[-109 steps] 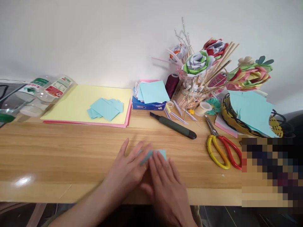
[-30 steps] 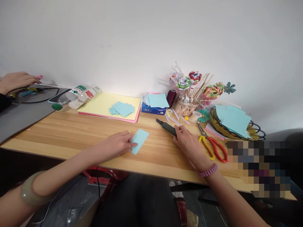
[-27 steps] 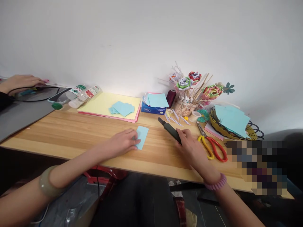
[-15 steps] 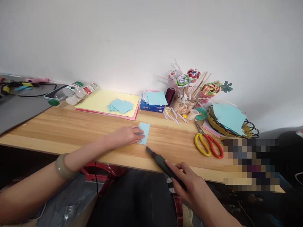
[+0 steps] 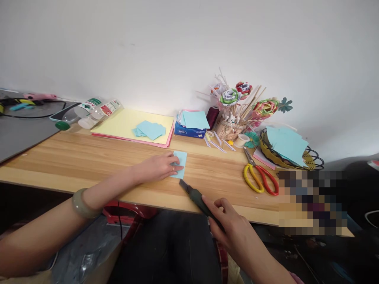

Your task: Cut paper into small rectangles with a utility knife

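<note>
A small light-blue paper rectangle (image 5: 182,159) lies flat on the wooden table (image 5: 118,152). My left hand (image 5: 161,166) rests on its left side, fingers spread and pressing it down. My right hand (image 5: 229,223) is wrapped round a dark green utility knife (image 5: 199,200). The knife's tip points at the lower edge of the paper; whether it touches is too small to tell.
Yellow and pink sheets (image 5: 115,122) with blue pieces lie at the back left, beside plastic bottles (image 5: 100,113). Behind are a blue box (image 5: 189,131) and paper flowers (image 5: 231,96). Scissors (image 5: 253,177) and a basket (image 5: 268,152) of blue paper are at right.
The knife in my right hand has moved slightly left and up, closer to the paper's lower edge. The fingers of my left hand have shifted a little on the paper.
</note>
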`<state>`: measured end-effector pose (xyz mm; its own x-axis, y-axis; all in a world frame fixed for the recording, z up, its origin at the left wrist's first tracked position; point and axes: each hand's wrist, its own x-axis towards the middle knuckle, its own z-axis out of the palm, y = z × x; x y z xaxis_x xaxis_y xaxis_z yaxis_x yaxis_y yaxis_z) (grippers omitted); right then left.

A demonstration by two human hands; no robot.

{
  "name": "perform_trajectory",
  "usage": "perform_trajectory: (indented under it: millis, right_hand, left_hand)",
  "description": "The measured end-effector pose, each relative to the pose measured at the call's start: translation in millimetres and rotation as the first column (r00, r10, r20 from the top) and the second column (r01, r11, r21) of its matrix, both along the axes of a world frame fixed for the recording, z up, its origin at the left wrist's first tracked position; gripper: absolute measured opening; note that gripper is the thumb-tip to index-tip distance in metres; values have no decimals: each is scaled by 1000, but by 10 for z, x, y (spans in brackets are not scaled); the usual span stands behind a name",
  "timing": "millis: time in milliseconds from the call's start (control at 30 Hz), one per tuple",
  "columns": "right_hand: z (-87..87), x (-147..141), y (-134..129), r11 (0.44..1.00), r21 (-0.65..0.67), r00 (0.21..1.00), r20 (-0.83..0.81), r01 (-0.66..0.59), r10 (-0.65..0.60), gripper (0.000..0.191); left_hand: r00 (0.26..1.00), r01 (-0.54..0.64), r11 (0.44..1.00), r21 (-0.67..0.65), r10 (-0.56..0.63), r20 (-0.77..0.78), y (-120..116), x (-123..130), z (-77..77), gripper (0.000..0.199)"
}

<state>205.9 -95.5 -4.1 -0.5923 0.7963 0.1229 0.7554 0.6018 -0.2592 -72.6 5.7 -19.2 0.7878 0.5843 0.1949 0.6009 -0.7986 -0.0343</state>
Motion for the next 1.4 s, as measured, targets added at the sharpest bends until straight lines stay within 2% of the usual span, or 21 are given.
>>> perform_trajectory:
  millis: [100,267,367,600,1033,1400]
  right_hand:
    - [-5,-12,5,999,36,1000,14,16,-16,44]
    - [10,-19,21,998,51,998,44,33,-36,43]
    - [31,-12,51,999,35,997,58,39,-41,43]
    - [34,21,80,995,87,995,90,43,-51,39]
    - [-17,83,89,987,159,978,202,26,-58,42]
    - [8,70,142,987,158,979,199,11,-43,41]
  left_hand:
    - [1000,-24,999,-21,25,10,7,12,6,32]
    - [990,-141,990,-21,141,-24,-3,113,31,33]
    - [987,-159,987,-31,159,-11,0,141,-21,33]
    - [981,-192,970,-151,195,8,48,81,-174,50]
    - [985,-169,973,-154,173,14,71,56,-217,49]
    - [983,-175,971,-161,180,19,64,59,-219,49]
